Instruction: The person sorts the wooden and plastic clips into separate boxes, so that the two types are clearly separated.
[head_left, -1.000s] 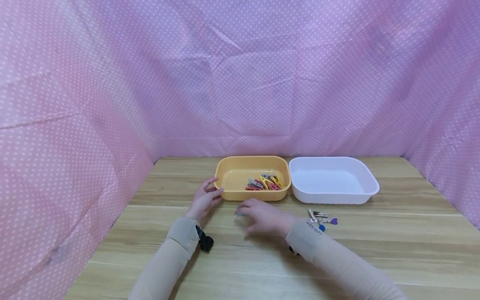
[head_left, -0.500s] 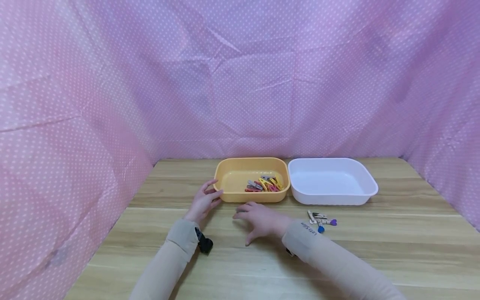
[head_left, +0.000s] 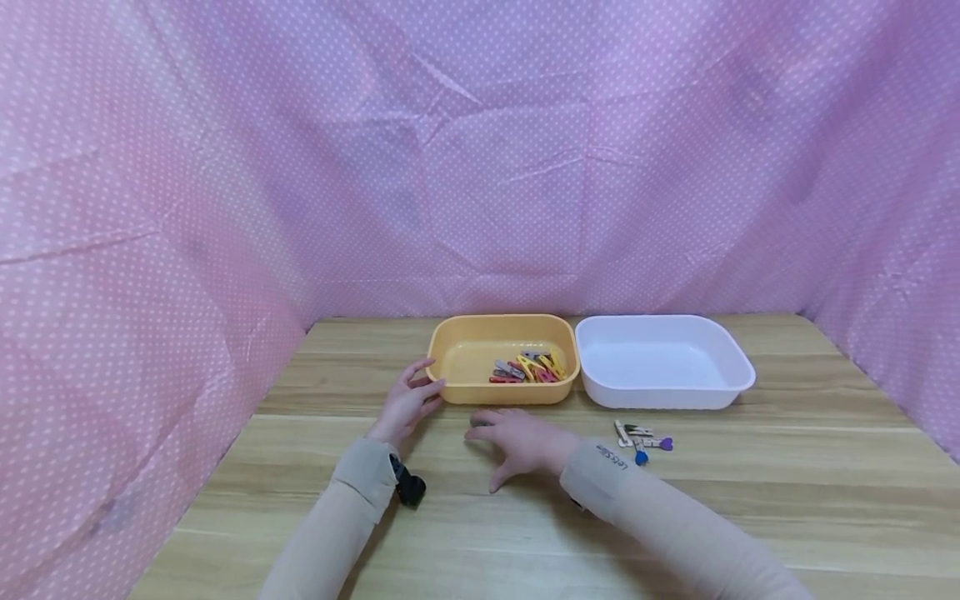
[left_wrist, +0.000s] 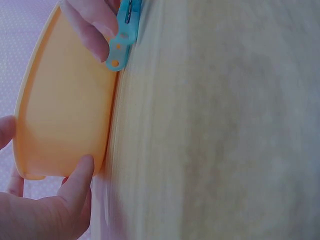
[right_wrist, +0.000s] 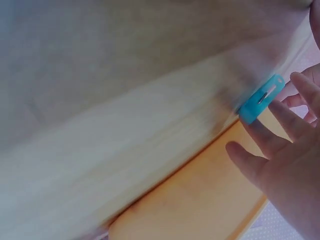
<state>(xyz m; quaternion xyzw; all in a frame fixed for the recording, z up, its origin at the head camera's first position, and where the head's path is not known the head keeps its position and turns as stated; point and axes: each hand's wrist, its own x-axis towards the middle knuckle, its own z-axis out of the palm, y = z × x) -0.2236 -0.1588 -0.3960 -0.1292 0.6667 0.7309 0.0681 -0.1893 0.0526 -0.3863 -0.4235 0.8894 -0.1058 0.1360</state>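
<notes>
A turquoise clothespin (right_wrist: 262,99) is at the fingertips of the right hand (head_left: 525,442), its fingers apart, just before the orange basin (head_left: 498,395), whose left end the left hand (head_left: 405,403) touches with parted fingers, near the far edge of the surface (head_left: 817,475).

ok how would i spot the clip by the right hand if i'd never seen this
On the wooden table, find the orange tub. Just in front, at the right hand, is the clip. It is turquoise, unlike the red, yellow and grey clips inside the tub.
</notes>
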